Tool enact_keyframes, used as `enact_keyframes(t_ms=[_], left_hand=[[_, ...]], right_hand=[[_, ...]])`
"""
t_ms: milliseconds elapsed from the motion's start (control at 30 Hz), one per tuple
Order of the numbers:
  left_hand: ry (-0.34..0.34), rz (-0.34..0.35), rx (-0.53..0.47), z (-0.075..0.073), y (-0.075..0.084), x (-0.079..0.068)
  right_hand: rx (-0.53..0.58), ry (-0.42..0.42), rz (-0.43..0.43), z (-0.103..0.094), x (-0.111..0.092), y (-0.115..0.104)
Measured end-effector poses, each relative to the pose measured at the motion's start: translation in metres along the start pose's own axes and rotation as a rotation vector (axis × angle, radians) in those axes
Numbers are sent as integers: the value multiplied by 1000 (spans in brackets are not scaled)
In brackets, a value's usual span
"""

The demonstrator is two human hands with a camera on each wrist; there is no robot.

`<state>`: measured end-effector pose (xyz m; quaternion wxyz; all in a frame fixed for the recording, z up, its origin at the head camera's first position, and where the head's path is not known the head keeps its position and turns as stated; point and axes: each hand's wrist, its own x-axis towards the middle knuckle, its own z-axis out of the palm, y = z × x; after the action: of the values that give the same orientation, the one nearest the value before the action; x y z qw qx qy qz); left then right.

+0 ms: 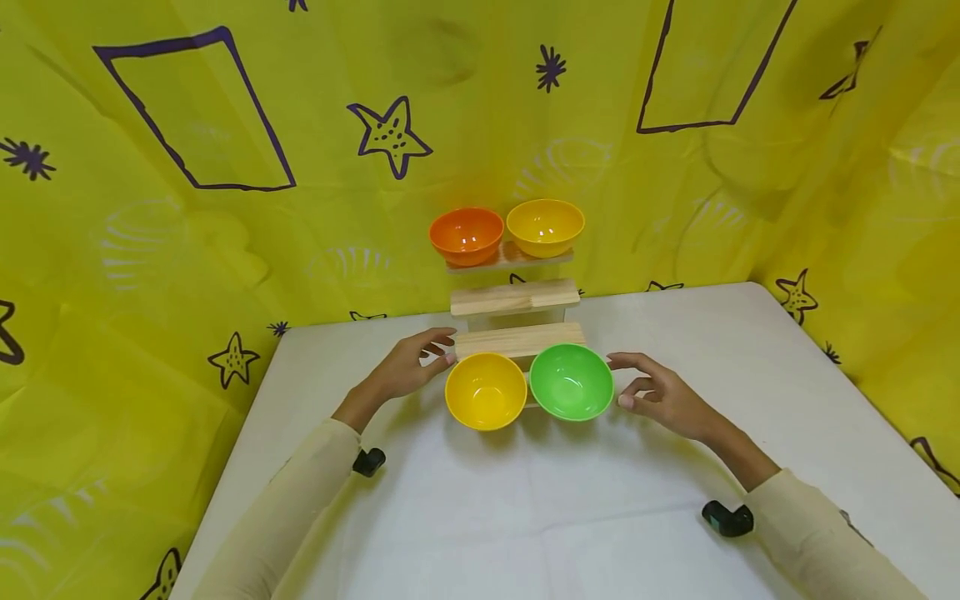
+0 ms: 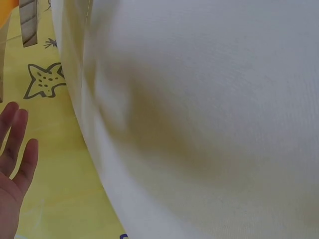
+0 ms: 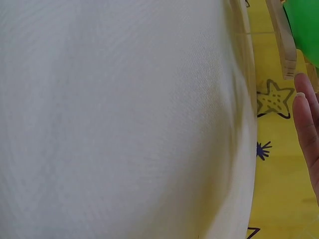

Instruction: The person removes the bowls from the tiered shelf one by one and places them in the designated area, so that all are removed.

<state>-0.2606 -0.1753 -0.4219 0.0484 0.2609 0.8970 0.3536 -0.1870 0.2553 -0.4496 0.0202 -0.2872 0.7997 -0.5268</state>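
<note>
A small stepped wooden rack (image 1: 517,340) stands on the table, with bowls on its front and top steps. In front, a yellow bowl (image 1: 486,392) sits on the left and a green bowl (image 1: 572,382) on the right. On the top step are an orange bowl (image 1: 467,237) and a second yellow bowl (image 1: 545,227). My left hand (image 1: 408,364) has its loosely bent fingers by the rack's left end, holding nothing. To the right of the green bowl, my right hand (image 1: 663,398) is relaxed and holds nothing, fingertips near the rim.
A white-covered table (image 1: 480,533) lies under the rack. Behind it hangs a yellow curtain (image 1: 337,233) with starfish and shell drawings. A dark device shows at the left wrist (image 1: 369,462) and another at the right wrist (image 1: 727,518).
</note>
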Motion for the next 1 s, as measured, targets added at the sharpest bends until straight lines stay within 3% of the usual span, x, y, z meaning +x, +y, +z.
enact_keyframes(t_ms=[1000], left_hand=[[-2,-18,-30,4,4,3]], right_hand=[[14,5,-4,4,0,0]])
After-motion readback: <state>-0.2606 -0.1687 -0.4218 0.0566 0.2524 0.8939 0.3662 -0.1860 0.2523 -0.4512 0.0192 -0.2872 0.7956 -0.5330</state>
